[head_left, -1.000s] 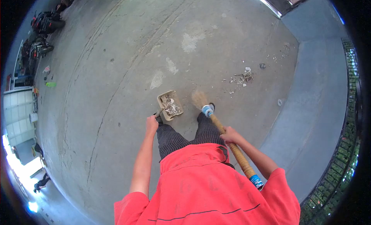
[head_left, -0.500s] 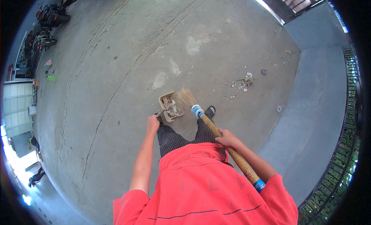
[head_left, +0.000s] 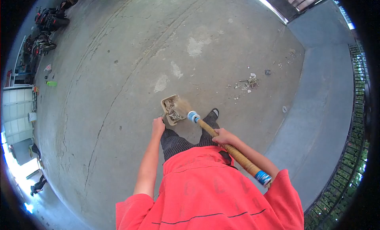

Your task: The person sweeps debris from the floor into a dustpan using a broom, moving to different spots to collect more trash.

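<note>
My left hand [head_left: 158, 126] is closed on the short handle of a tan dustpan [head_left: 164, 102], which rests on the concrete by my left foot. Scraps of paper and grey debris [head_left: 172, 111] lie inside the pan. In my right hand [head_left: 224, 136] is a broom [head_left: 209, 129] with a thick woven handle and blue-and-white bands, held slantwise across my right leg. Its straw bristles [head_left: 183, 106], blurred by motion, are over the right edge of the dustpan. The broom's upper end is beside my right sleeve.
A litter pile [head_left: 248, 84] lies on the floor to the right, with a small dark object [head_left: 268, 72] beyond it. A low grey wall [head_left: 312, 103] and railing [head_left: 358, 111] border the right. Motorcycles [head_left: 51, 19] stand at far left; a person [head_left: 38, 185] is at lower left.
The broom has swung left, bringing its bristles from beside the dustpan to over its edge. My right hand has moved left with it. The left hand and dustpan have barely moved.
</note>
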Available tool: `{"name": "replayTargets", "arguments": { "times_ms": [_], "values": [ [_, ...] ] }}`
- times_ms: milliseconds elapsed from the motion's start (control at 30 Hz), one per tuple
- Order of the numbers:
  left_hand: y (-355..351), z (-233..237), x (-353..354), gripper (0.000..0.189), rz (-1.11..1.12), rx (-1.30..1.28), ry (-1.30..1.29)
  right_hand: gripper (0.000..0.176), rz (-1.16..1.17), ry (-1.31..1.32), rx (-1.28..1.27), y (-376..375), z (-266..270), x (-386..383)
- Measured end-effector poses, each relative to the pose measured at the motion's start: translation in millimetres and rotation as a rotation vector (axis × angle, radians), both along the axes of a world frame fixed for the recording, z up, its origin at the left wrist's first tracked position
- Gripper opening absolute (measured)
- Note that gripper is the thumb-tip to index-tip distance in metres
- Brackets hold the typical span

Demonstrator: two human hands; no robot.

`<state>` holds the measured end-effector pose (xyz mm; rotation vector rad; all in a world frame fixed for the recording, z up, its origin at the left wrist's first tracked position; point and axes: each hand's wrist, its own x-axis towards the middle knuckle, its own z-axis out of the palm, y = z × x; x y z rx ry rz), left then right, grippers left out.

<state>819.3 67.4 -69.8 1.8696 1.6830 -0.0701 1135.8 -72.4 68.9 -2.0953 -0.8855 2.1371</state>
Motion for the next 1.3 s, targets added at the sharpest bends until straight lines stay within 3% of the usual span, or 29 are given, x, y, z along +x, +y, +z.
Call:
{"name": "replayTargets", "arguments": {
  "times_ms": [67,200,267,400,633,900,1100,1167,1300],
  "values": [
    [-1,-4,-2,0.025,-0.012,0.045,-0.026,0.045,-0.074,0.158,-0.079,1,12,0],
    [0,-7,-9,0.025,-0.040,0.063,-0.027,0.049,-0.208,0.303,-0.153,-9,24,8],
    [-2,-7,-13,0.025,-0.070,0.032,-0.021,0.028,-0.239,0.245,-0.011,-18,24,15],
    [-5,3,-13,0.025,-0.056,-0.005,0.025,0.024,-0.446,0.149,-0.149,-25,29,35],
    [-7,-11,-15,0.024,-0.064,0.046,-0.043,0.014,-0.457,0.024,-0.200,-29,14,54],
    [-3,-22,-20,0.026,-0.086,0.033,0.010,0.013,-0.436,0.226,-0.334,0,-15,11],
    [-2,-11,-22,0.027,-0.014,-0.024,-0.006,0.015,-0.481,0.293,-0.305,37,10,-12],
    [-3,-15,-23,0.025,-0.007,0.065,-0.031,0.015,-0.498,0.341,-0.284,42,21,-6],
    [0,-13,-24,0.024,0.011,0.011,-0.032,0.016,-0.593,0.437,-0.299,50,54,12]
  ]
}}
